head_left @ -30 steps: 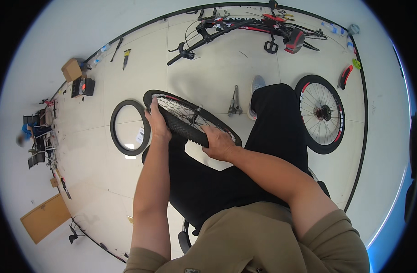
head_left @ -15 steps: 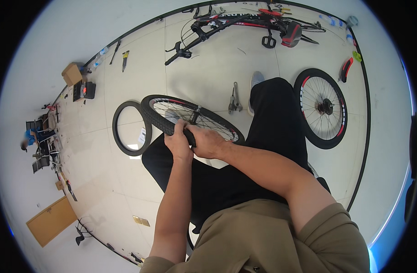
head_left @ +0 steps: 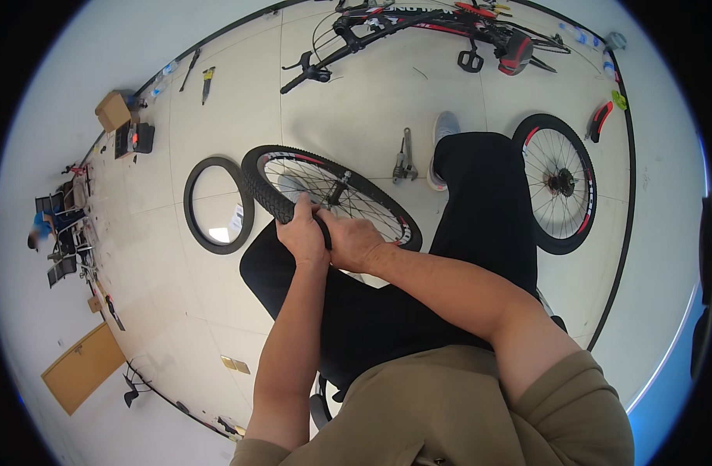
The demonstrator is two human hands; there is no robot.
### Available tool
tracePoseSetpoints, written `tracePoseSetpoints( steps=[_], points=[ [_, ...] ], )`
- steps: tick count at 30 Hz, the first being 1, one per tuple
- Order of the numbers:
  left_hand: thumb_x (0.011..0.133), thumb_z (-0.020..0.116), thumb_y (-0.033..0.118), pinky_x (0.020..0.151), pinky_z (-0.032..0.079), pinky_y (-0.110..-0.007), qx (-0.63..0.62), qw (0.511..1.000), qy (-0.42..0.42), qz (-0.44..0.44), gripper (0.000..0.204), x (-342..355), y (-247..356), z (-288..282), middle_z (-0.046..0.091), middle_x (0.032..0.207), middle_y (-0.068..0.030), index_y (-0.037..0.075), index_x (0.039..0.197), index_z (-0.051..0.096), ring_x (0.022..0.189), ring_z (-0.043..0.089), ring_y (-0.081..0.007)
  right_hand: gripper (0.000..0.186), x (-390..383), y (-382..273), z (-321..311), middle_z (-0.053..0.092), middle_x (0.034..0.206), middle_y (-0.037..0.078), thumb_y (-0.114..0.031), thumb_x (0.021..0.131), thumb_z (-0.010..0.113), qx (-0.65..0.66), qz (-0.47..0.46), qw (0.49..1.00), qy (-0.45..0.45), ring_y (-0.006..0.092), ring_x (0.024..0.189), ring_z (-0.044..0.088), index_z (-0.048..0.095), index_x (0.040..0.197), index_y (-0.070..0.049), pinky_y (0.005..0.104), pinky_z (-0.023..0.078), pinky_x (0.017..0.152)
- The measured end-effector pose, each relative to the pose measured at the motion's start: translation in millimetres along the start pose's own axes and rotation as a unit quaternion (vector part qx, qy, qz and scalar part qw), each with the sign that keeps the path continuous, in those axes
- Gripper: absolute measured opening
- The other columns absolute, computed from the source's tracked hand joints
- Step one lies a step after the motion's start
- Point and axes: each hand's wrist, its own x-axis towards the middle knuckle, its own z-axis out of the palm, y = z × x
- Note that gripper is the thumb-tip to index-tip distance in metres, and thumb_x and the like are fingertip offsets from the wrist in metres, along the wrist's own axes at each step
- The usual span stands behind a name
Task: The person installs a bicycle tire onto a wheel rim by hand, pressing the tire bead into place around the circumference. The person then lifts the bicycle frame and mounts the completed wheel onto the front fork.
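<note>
And here's the spoked wheel [head_left: 340, 190], tilted before the person's lap, left hand [head_left: 301, 235] and right hand [head_left: 356, 239] together, fingers gripping its tyred near edge! Left, a loose tyre [head_left: 189, 203] on the floor [head_left: 161, 272]; right, another wheel [head_left: 562, 182]; farther out, the bike frame [head_left: 426, 24].
</note>
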Motion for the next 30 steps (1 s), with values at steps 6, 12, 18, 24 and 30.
tracePoseSetpoints(
  steps=[6, 12, 18, 24, 30],
  points=[
    [0.093, 0.074, 0.024, 0.065, 0.052, -0.032, 0.027, 0.998, 0.039, 0.029, 0.033, 11.4, -6.3, -1.4, 0.069, 0.078, -0.0095, -0.004, 0.104, 0.06, 0.068, 0.064, -0.0176, 0.048, 10.7, 8.2, 9.7, 0.073, 0.087, 0.02, -0.022, 0.084, 0.068, 0.009, -0.029, 0.999, 0.032, 0.0399, 0.08, 0.072, 0.051, 0.124, -0.003, 0.0504, 0.057, 0.071],
    [0.093, 0.075, 0.028, 0.064, 0.054, -0.034, 0.013, 0.999, 0.028, 0.032, 0.039, 12.2, 21.8, 10.7, 0.069, 0.08, -0.0114, -0.005, 0.107, 0.06, 0.068, 0.065, -0.0202, 0.06, 22.3, -1.5, 8.1, 0.073, 0.103, 0.02, -0.031, 0.087, 0.069, 0.008, 0.033, 0.999, 0.0, 0.0413, 0.094, 0.071, 0.048, 0.138, -0.008, 0.053, 0.054, 0.084],
    [0.095, 0.074, 0.04, 0.053, 0.055, -0.041, -0.005, 0.994, -0.028, -0.107, 0.047, 39.8, 46.6, -3.5, 0.065, 0.09, -0.0152, 0.004, 0.119, 0.055, 0.066, 0.066, -0.0284, 0.081, -14.9, 3.4, -1.0, 0.057, 0.131, 0.022, -0.019, 0.082, 0.074, 0.03, -0.081, 0.994, 0.062, 0.0421, 0.123, 0.057, 0.035, 0.152, -0.008, 0.0527, 0.047, 0.103],
    [0.093, 0.069, 0.058, 0.062, 0.057, -0.045, -0.025, 0.991, -0.079, -0.107, 0.071, 53.4, 61.3, -8.7, 0.061, 0.111, -0.0187, 0.006, 0.135, 0.044, 0.079, 0.067, -0.031, 0.067, -16.0, 24.2, 2.8, 0.066, 0.116, 0.021, -0.013, 0.08, 0.073, 0.014, 0.005, 1.0, 0.022, 0.0422, 0.114, 0.062, 0.047, 0.141, -0.008, 0.0512, 0.051, 0.095],
    [0.094, 0.076, 0.023, 0.079, 0.059, -0.039, -0.043, 0.992, -0.085, 0.085, 0.066, 10.0, 15.4, -0.7, 0.06, 0.125, -0.0151, 0.0, 0.144, 0.041, 0.103, 0.064, -0.0263, 0.06, -8.0, 22.2, -9.4, 0.069, 0.114, 0.022, -0.015, 0.08, 0.073, 0.032, 0.007, 0.999, -0.018, 0.0401, 0.109, 0.066, 0.05, 0.135, -0.006, 0.0496, 0.052, 0.094]
  ],
)
